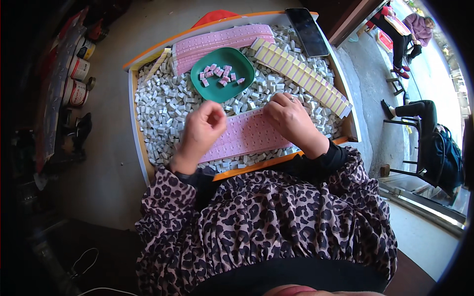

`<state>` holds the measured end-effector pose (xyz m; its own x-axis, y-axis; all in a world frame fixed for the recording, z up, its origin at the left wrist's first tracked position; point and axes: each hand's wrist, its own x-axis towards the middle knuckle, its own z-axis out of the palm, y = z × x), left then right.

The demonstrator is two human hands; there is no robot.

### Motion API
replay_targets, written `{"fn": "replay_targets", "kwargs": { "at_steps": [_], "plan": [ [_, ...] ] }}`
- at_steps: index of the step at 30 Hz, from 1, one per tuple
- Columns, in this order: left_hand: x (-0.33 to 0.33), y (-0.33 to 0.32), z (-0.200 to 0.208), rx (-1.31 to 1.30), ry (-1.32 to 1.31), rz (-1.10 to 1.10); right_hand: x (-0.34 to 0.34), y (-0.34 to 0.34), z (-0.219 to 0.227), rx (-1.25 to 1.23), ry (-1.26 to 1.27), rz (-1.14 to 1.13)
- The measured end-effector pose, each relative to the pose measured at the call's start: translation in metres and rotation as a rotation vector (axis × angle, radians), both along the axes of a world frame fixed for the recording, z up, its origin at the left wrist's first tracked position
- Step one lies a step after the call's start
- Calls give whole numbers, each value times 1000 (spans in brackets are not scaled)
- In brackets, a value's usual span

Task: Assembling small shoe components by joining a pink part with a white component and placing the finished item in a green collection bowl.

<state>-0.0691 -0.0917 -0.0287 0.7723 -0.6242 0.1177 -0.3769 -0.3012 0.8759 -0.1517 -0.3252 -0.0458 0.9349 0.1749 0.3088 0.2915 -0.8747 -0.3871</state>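
Note:
A shallow tray (133, 106) with an orange-topped rim is filled with small white-grey blocks (165, 101). On the blocks in front of me lies a pink printed sheet (242, 135) in small repeating sections. Over its left end is my left hand (202, 129), curled with thumb and fingertips together; I cannot make out what is in it. My right hand (292, 118) is closed at the sheet's right part, fingertips pinched and pointing down, what they grip hidden. Beyond both hands, a green plate (212, 91) holds several small blocks with pink labels (224, 74).
More pink sheets (217, 42) lie at the tray's far side. A yellow strip sheet (301, 74) and a black phone (307, 32) are at the right. Cans (78, 69) line the left. People (419, 29) and a chair with a dark bag (442, 158) are at the right.

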Motion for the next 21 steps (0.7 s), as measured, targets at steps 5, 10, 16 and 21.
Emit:
{"fn": "replay_targets", "kwargs": {
  "at_steps": [5,10,16,21],
  "plan": [
    [-33,-34,-21,-408,518,-77,0,3,1,-44,33,63],
    [-32,-44,-35,-321,572,1,-9,-4,-1,-120,11,129],
    [-28,-42,-46,-270,493,15,-14,-13,5,-39,-10,198],
    [-28,-44,-49,-336,295,45,-15,-27,10,383,67,226]
  ]
}}
